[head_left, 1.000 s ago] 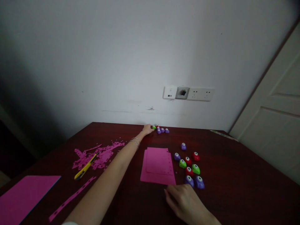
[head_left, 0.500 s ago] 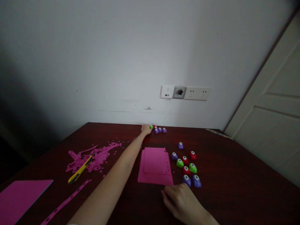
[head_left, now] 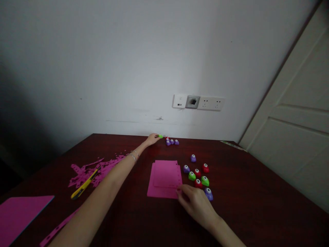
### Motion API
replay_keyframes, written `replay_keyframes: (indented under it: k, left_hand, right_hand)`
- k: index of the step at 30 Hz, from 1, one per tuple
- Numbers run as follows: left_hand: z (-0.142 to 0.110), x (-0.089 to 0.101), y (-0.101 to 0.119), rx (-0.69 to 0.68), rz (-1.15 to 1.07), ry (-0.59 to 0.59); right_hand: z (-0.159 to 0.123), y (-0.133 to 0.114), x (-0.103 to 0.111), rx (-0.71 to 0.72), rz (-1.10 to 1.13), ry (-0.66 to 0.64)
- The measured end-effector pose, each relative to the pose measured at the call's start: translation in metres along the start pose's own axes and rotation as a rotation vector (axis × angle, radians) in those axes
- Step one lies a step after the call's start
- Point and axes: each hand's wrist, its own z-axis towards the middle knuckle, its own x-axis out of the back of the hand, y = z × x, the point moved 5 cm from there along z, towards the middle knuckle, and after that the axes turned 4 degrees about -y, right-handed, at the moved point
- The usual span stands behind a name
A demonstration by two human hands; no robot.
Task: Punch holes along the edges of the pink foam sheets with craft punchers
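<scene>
Your left hand [head_left: 152,138] grips a small green plastic eye-topped piece [head_left: 160,136] near the far edge of the counter [head_left: 244,192], beyond the stacked pink paper rectangles [head_left: 166,174] beside your curled right hand [head_left: 197,204], whose grasp I cannot tell.

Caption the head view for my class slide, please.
Left hand holds a green one-eyed piece near the wall; right hand at a corner of pink sheets.

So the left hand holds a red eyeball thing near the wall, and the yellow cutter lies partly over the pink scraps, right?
No: the head view shows the left hand holding a green eyeball thing near the wall, not red. The yellow cutter lies partly over the pink scraps.
</scene>
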Motion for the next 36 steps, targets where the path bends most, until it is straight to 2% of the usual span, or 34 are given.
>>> replay_keyframes:
  k: [4,7,9,13,18,26,36]
  left_hand:
    - [-0.022,0.012,0.014,-0.141,-0.077,-0.066]
    - [-0.047,0.018,0.037,-0.280,-0.156,-0.134]
    - [-0.067,0.022,0.057,-0.385,-0.211,-0.206]
    - [-0.104,0.031,0.091,-0.524,-0.187,-0.273]
    - [-0.135,0.035,0.116,-0.594,-0.191,-0.340]
    - [-0.148,0.034,0.117,-0.514,-0.181,-0.379]
    - [-0.151,0.016,0.107,-0.576,-0.194,-0.428]
  right_hand:
    - [0.012,0.016,0.009,-0.126,0.336,0.111]
    - [0.026,0.028,0.011,-0.194,0.518,0.129]
    - [0.039,0.035,0.014,-0.199,0.575,0.132]
    - [0.069,0.046,0.021,-0.208,0.684,0.105]
    - [0.093,0.041,0.023,-0.169,0.753,0.047]
    - [0.095,0.021,0.025,-0.158,0.716,0.020]
    - [0.092,0.014,0.023,-0.176,0.477,0.040]
